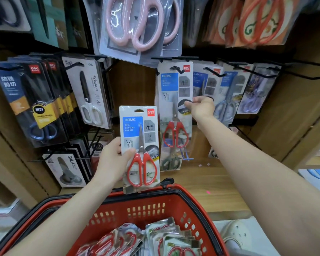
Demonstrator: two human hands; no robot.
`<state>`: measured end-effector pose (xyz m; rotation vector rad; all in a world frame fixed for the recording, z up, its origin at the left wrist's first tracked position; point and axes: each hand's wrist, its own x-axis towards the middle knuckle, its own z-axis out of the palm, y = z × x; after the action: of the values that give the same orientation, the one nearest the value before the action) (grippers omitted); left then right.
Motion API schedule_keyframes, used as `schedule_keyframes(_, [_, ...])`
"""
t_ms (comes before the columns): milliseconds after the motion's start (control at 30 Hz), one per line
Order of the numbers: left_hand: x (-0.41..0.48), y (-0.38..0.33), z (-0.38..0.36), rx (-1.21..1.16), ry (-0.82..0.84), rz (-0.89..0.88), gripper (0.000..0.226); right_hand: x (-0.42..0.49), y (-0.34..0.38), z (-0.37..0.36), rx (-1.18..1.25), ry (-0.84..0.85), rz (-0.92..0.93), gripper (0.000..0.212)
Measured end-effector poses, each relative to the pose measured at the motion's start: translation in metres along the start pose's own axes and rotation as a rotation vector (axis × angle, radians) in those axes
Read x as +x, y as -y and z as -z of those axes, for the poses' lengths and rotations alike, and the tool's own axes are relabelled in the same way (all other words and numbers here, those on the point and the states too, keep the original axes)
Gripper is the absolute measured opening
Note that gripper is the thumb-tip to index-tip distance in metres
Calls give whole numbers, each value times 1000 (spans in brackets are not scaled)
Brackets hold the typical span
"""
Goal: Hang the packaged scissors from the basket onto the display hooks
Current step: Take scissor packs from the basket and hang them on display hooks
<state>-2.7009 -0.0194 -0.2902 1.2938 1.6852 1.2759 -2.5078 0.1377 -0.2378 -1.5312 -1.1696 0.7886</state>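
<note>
Head view: the left hand [115, 161] grips one packaged scissors [139, 137] by its lower left edge, upright above the basket [192, 198] that holds spare packs [137, 241]. The right hand [201, 108] pinches the side of a hung pack [171, 93] on its display hook [176, 68]. The pack is judged light, stiff and slick-faced, and best held by the card edge so that the hang slot [139, 110] stays free.

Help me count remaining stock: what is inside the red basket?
Packaged red-handled scissors lie in overlapping piles in the red basket. Packs beneath the top layer and the basket floor are covered, so no count is possible.
</note>
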Motion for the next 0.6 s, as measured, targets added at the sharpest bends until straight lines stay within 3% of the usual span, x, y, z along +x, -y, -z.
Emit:
schedule_keyframes(267, [1, -1, -7, -77, -25, 74, 21, -3, -8, 8, -56, 55, 113, 16])
schedule_keyframes(333, [4, 3, -9, -122, -99, 106, 19, -4, -8, 7, -63, 98, 121, 6])
schedule_keyframes(433, [10, 13, -12, -65, -163, 159, 22, -7, -7, 5, 21, 178, 88, 14])
schedule_keyframes(600, [0, 11, -27, -205, 93, 285, 24, -10, -7, 5, 129, 178, 30, 16])
